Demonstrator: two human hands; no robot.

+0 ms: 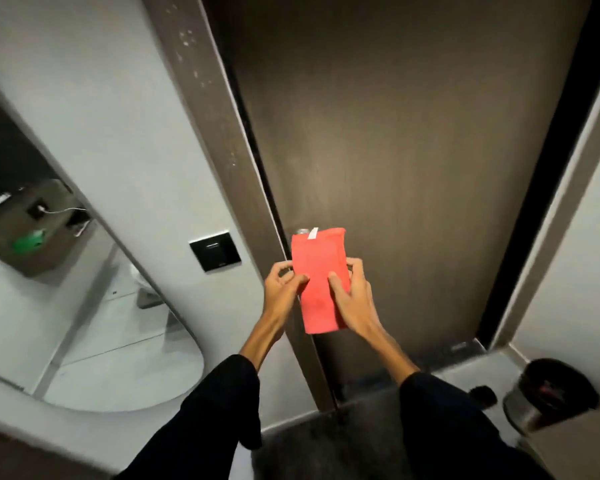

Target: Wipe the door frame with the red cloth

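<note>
- Two hands hold the red cloth (321,280) up before the closed door (395,150), about chest height, folded to a neat oblong with a small white tag at its 12 o'clock edge.
- Left hand (284,282) pinches the cloth's 9 o'clock edge; right hand (352,296) clasps the 3 o'clock side, thumb lying across the face.
- My reading: this is the readying step, cloth being squared up, wiping not yet begun.
- Door frame (201,98) runs up at 11 o'clock from the cloth: dark wood-grain, flat, flecked with pale specks near the top. Those look like the marks to clear.
- Next move likely calls for one hand to press the pad flat on that strip and stroke along it.
- Cloth looks soft, matte; a glossy black switch plate (215,251) sits at 9 o'clock.
</note>
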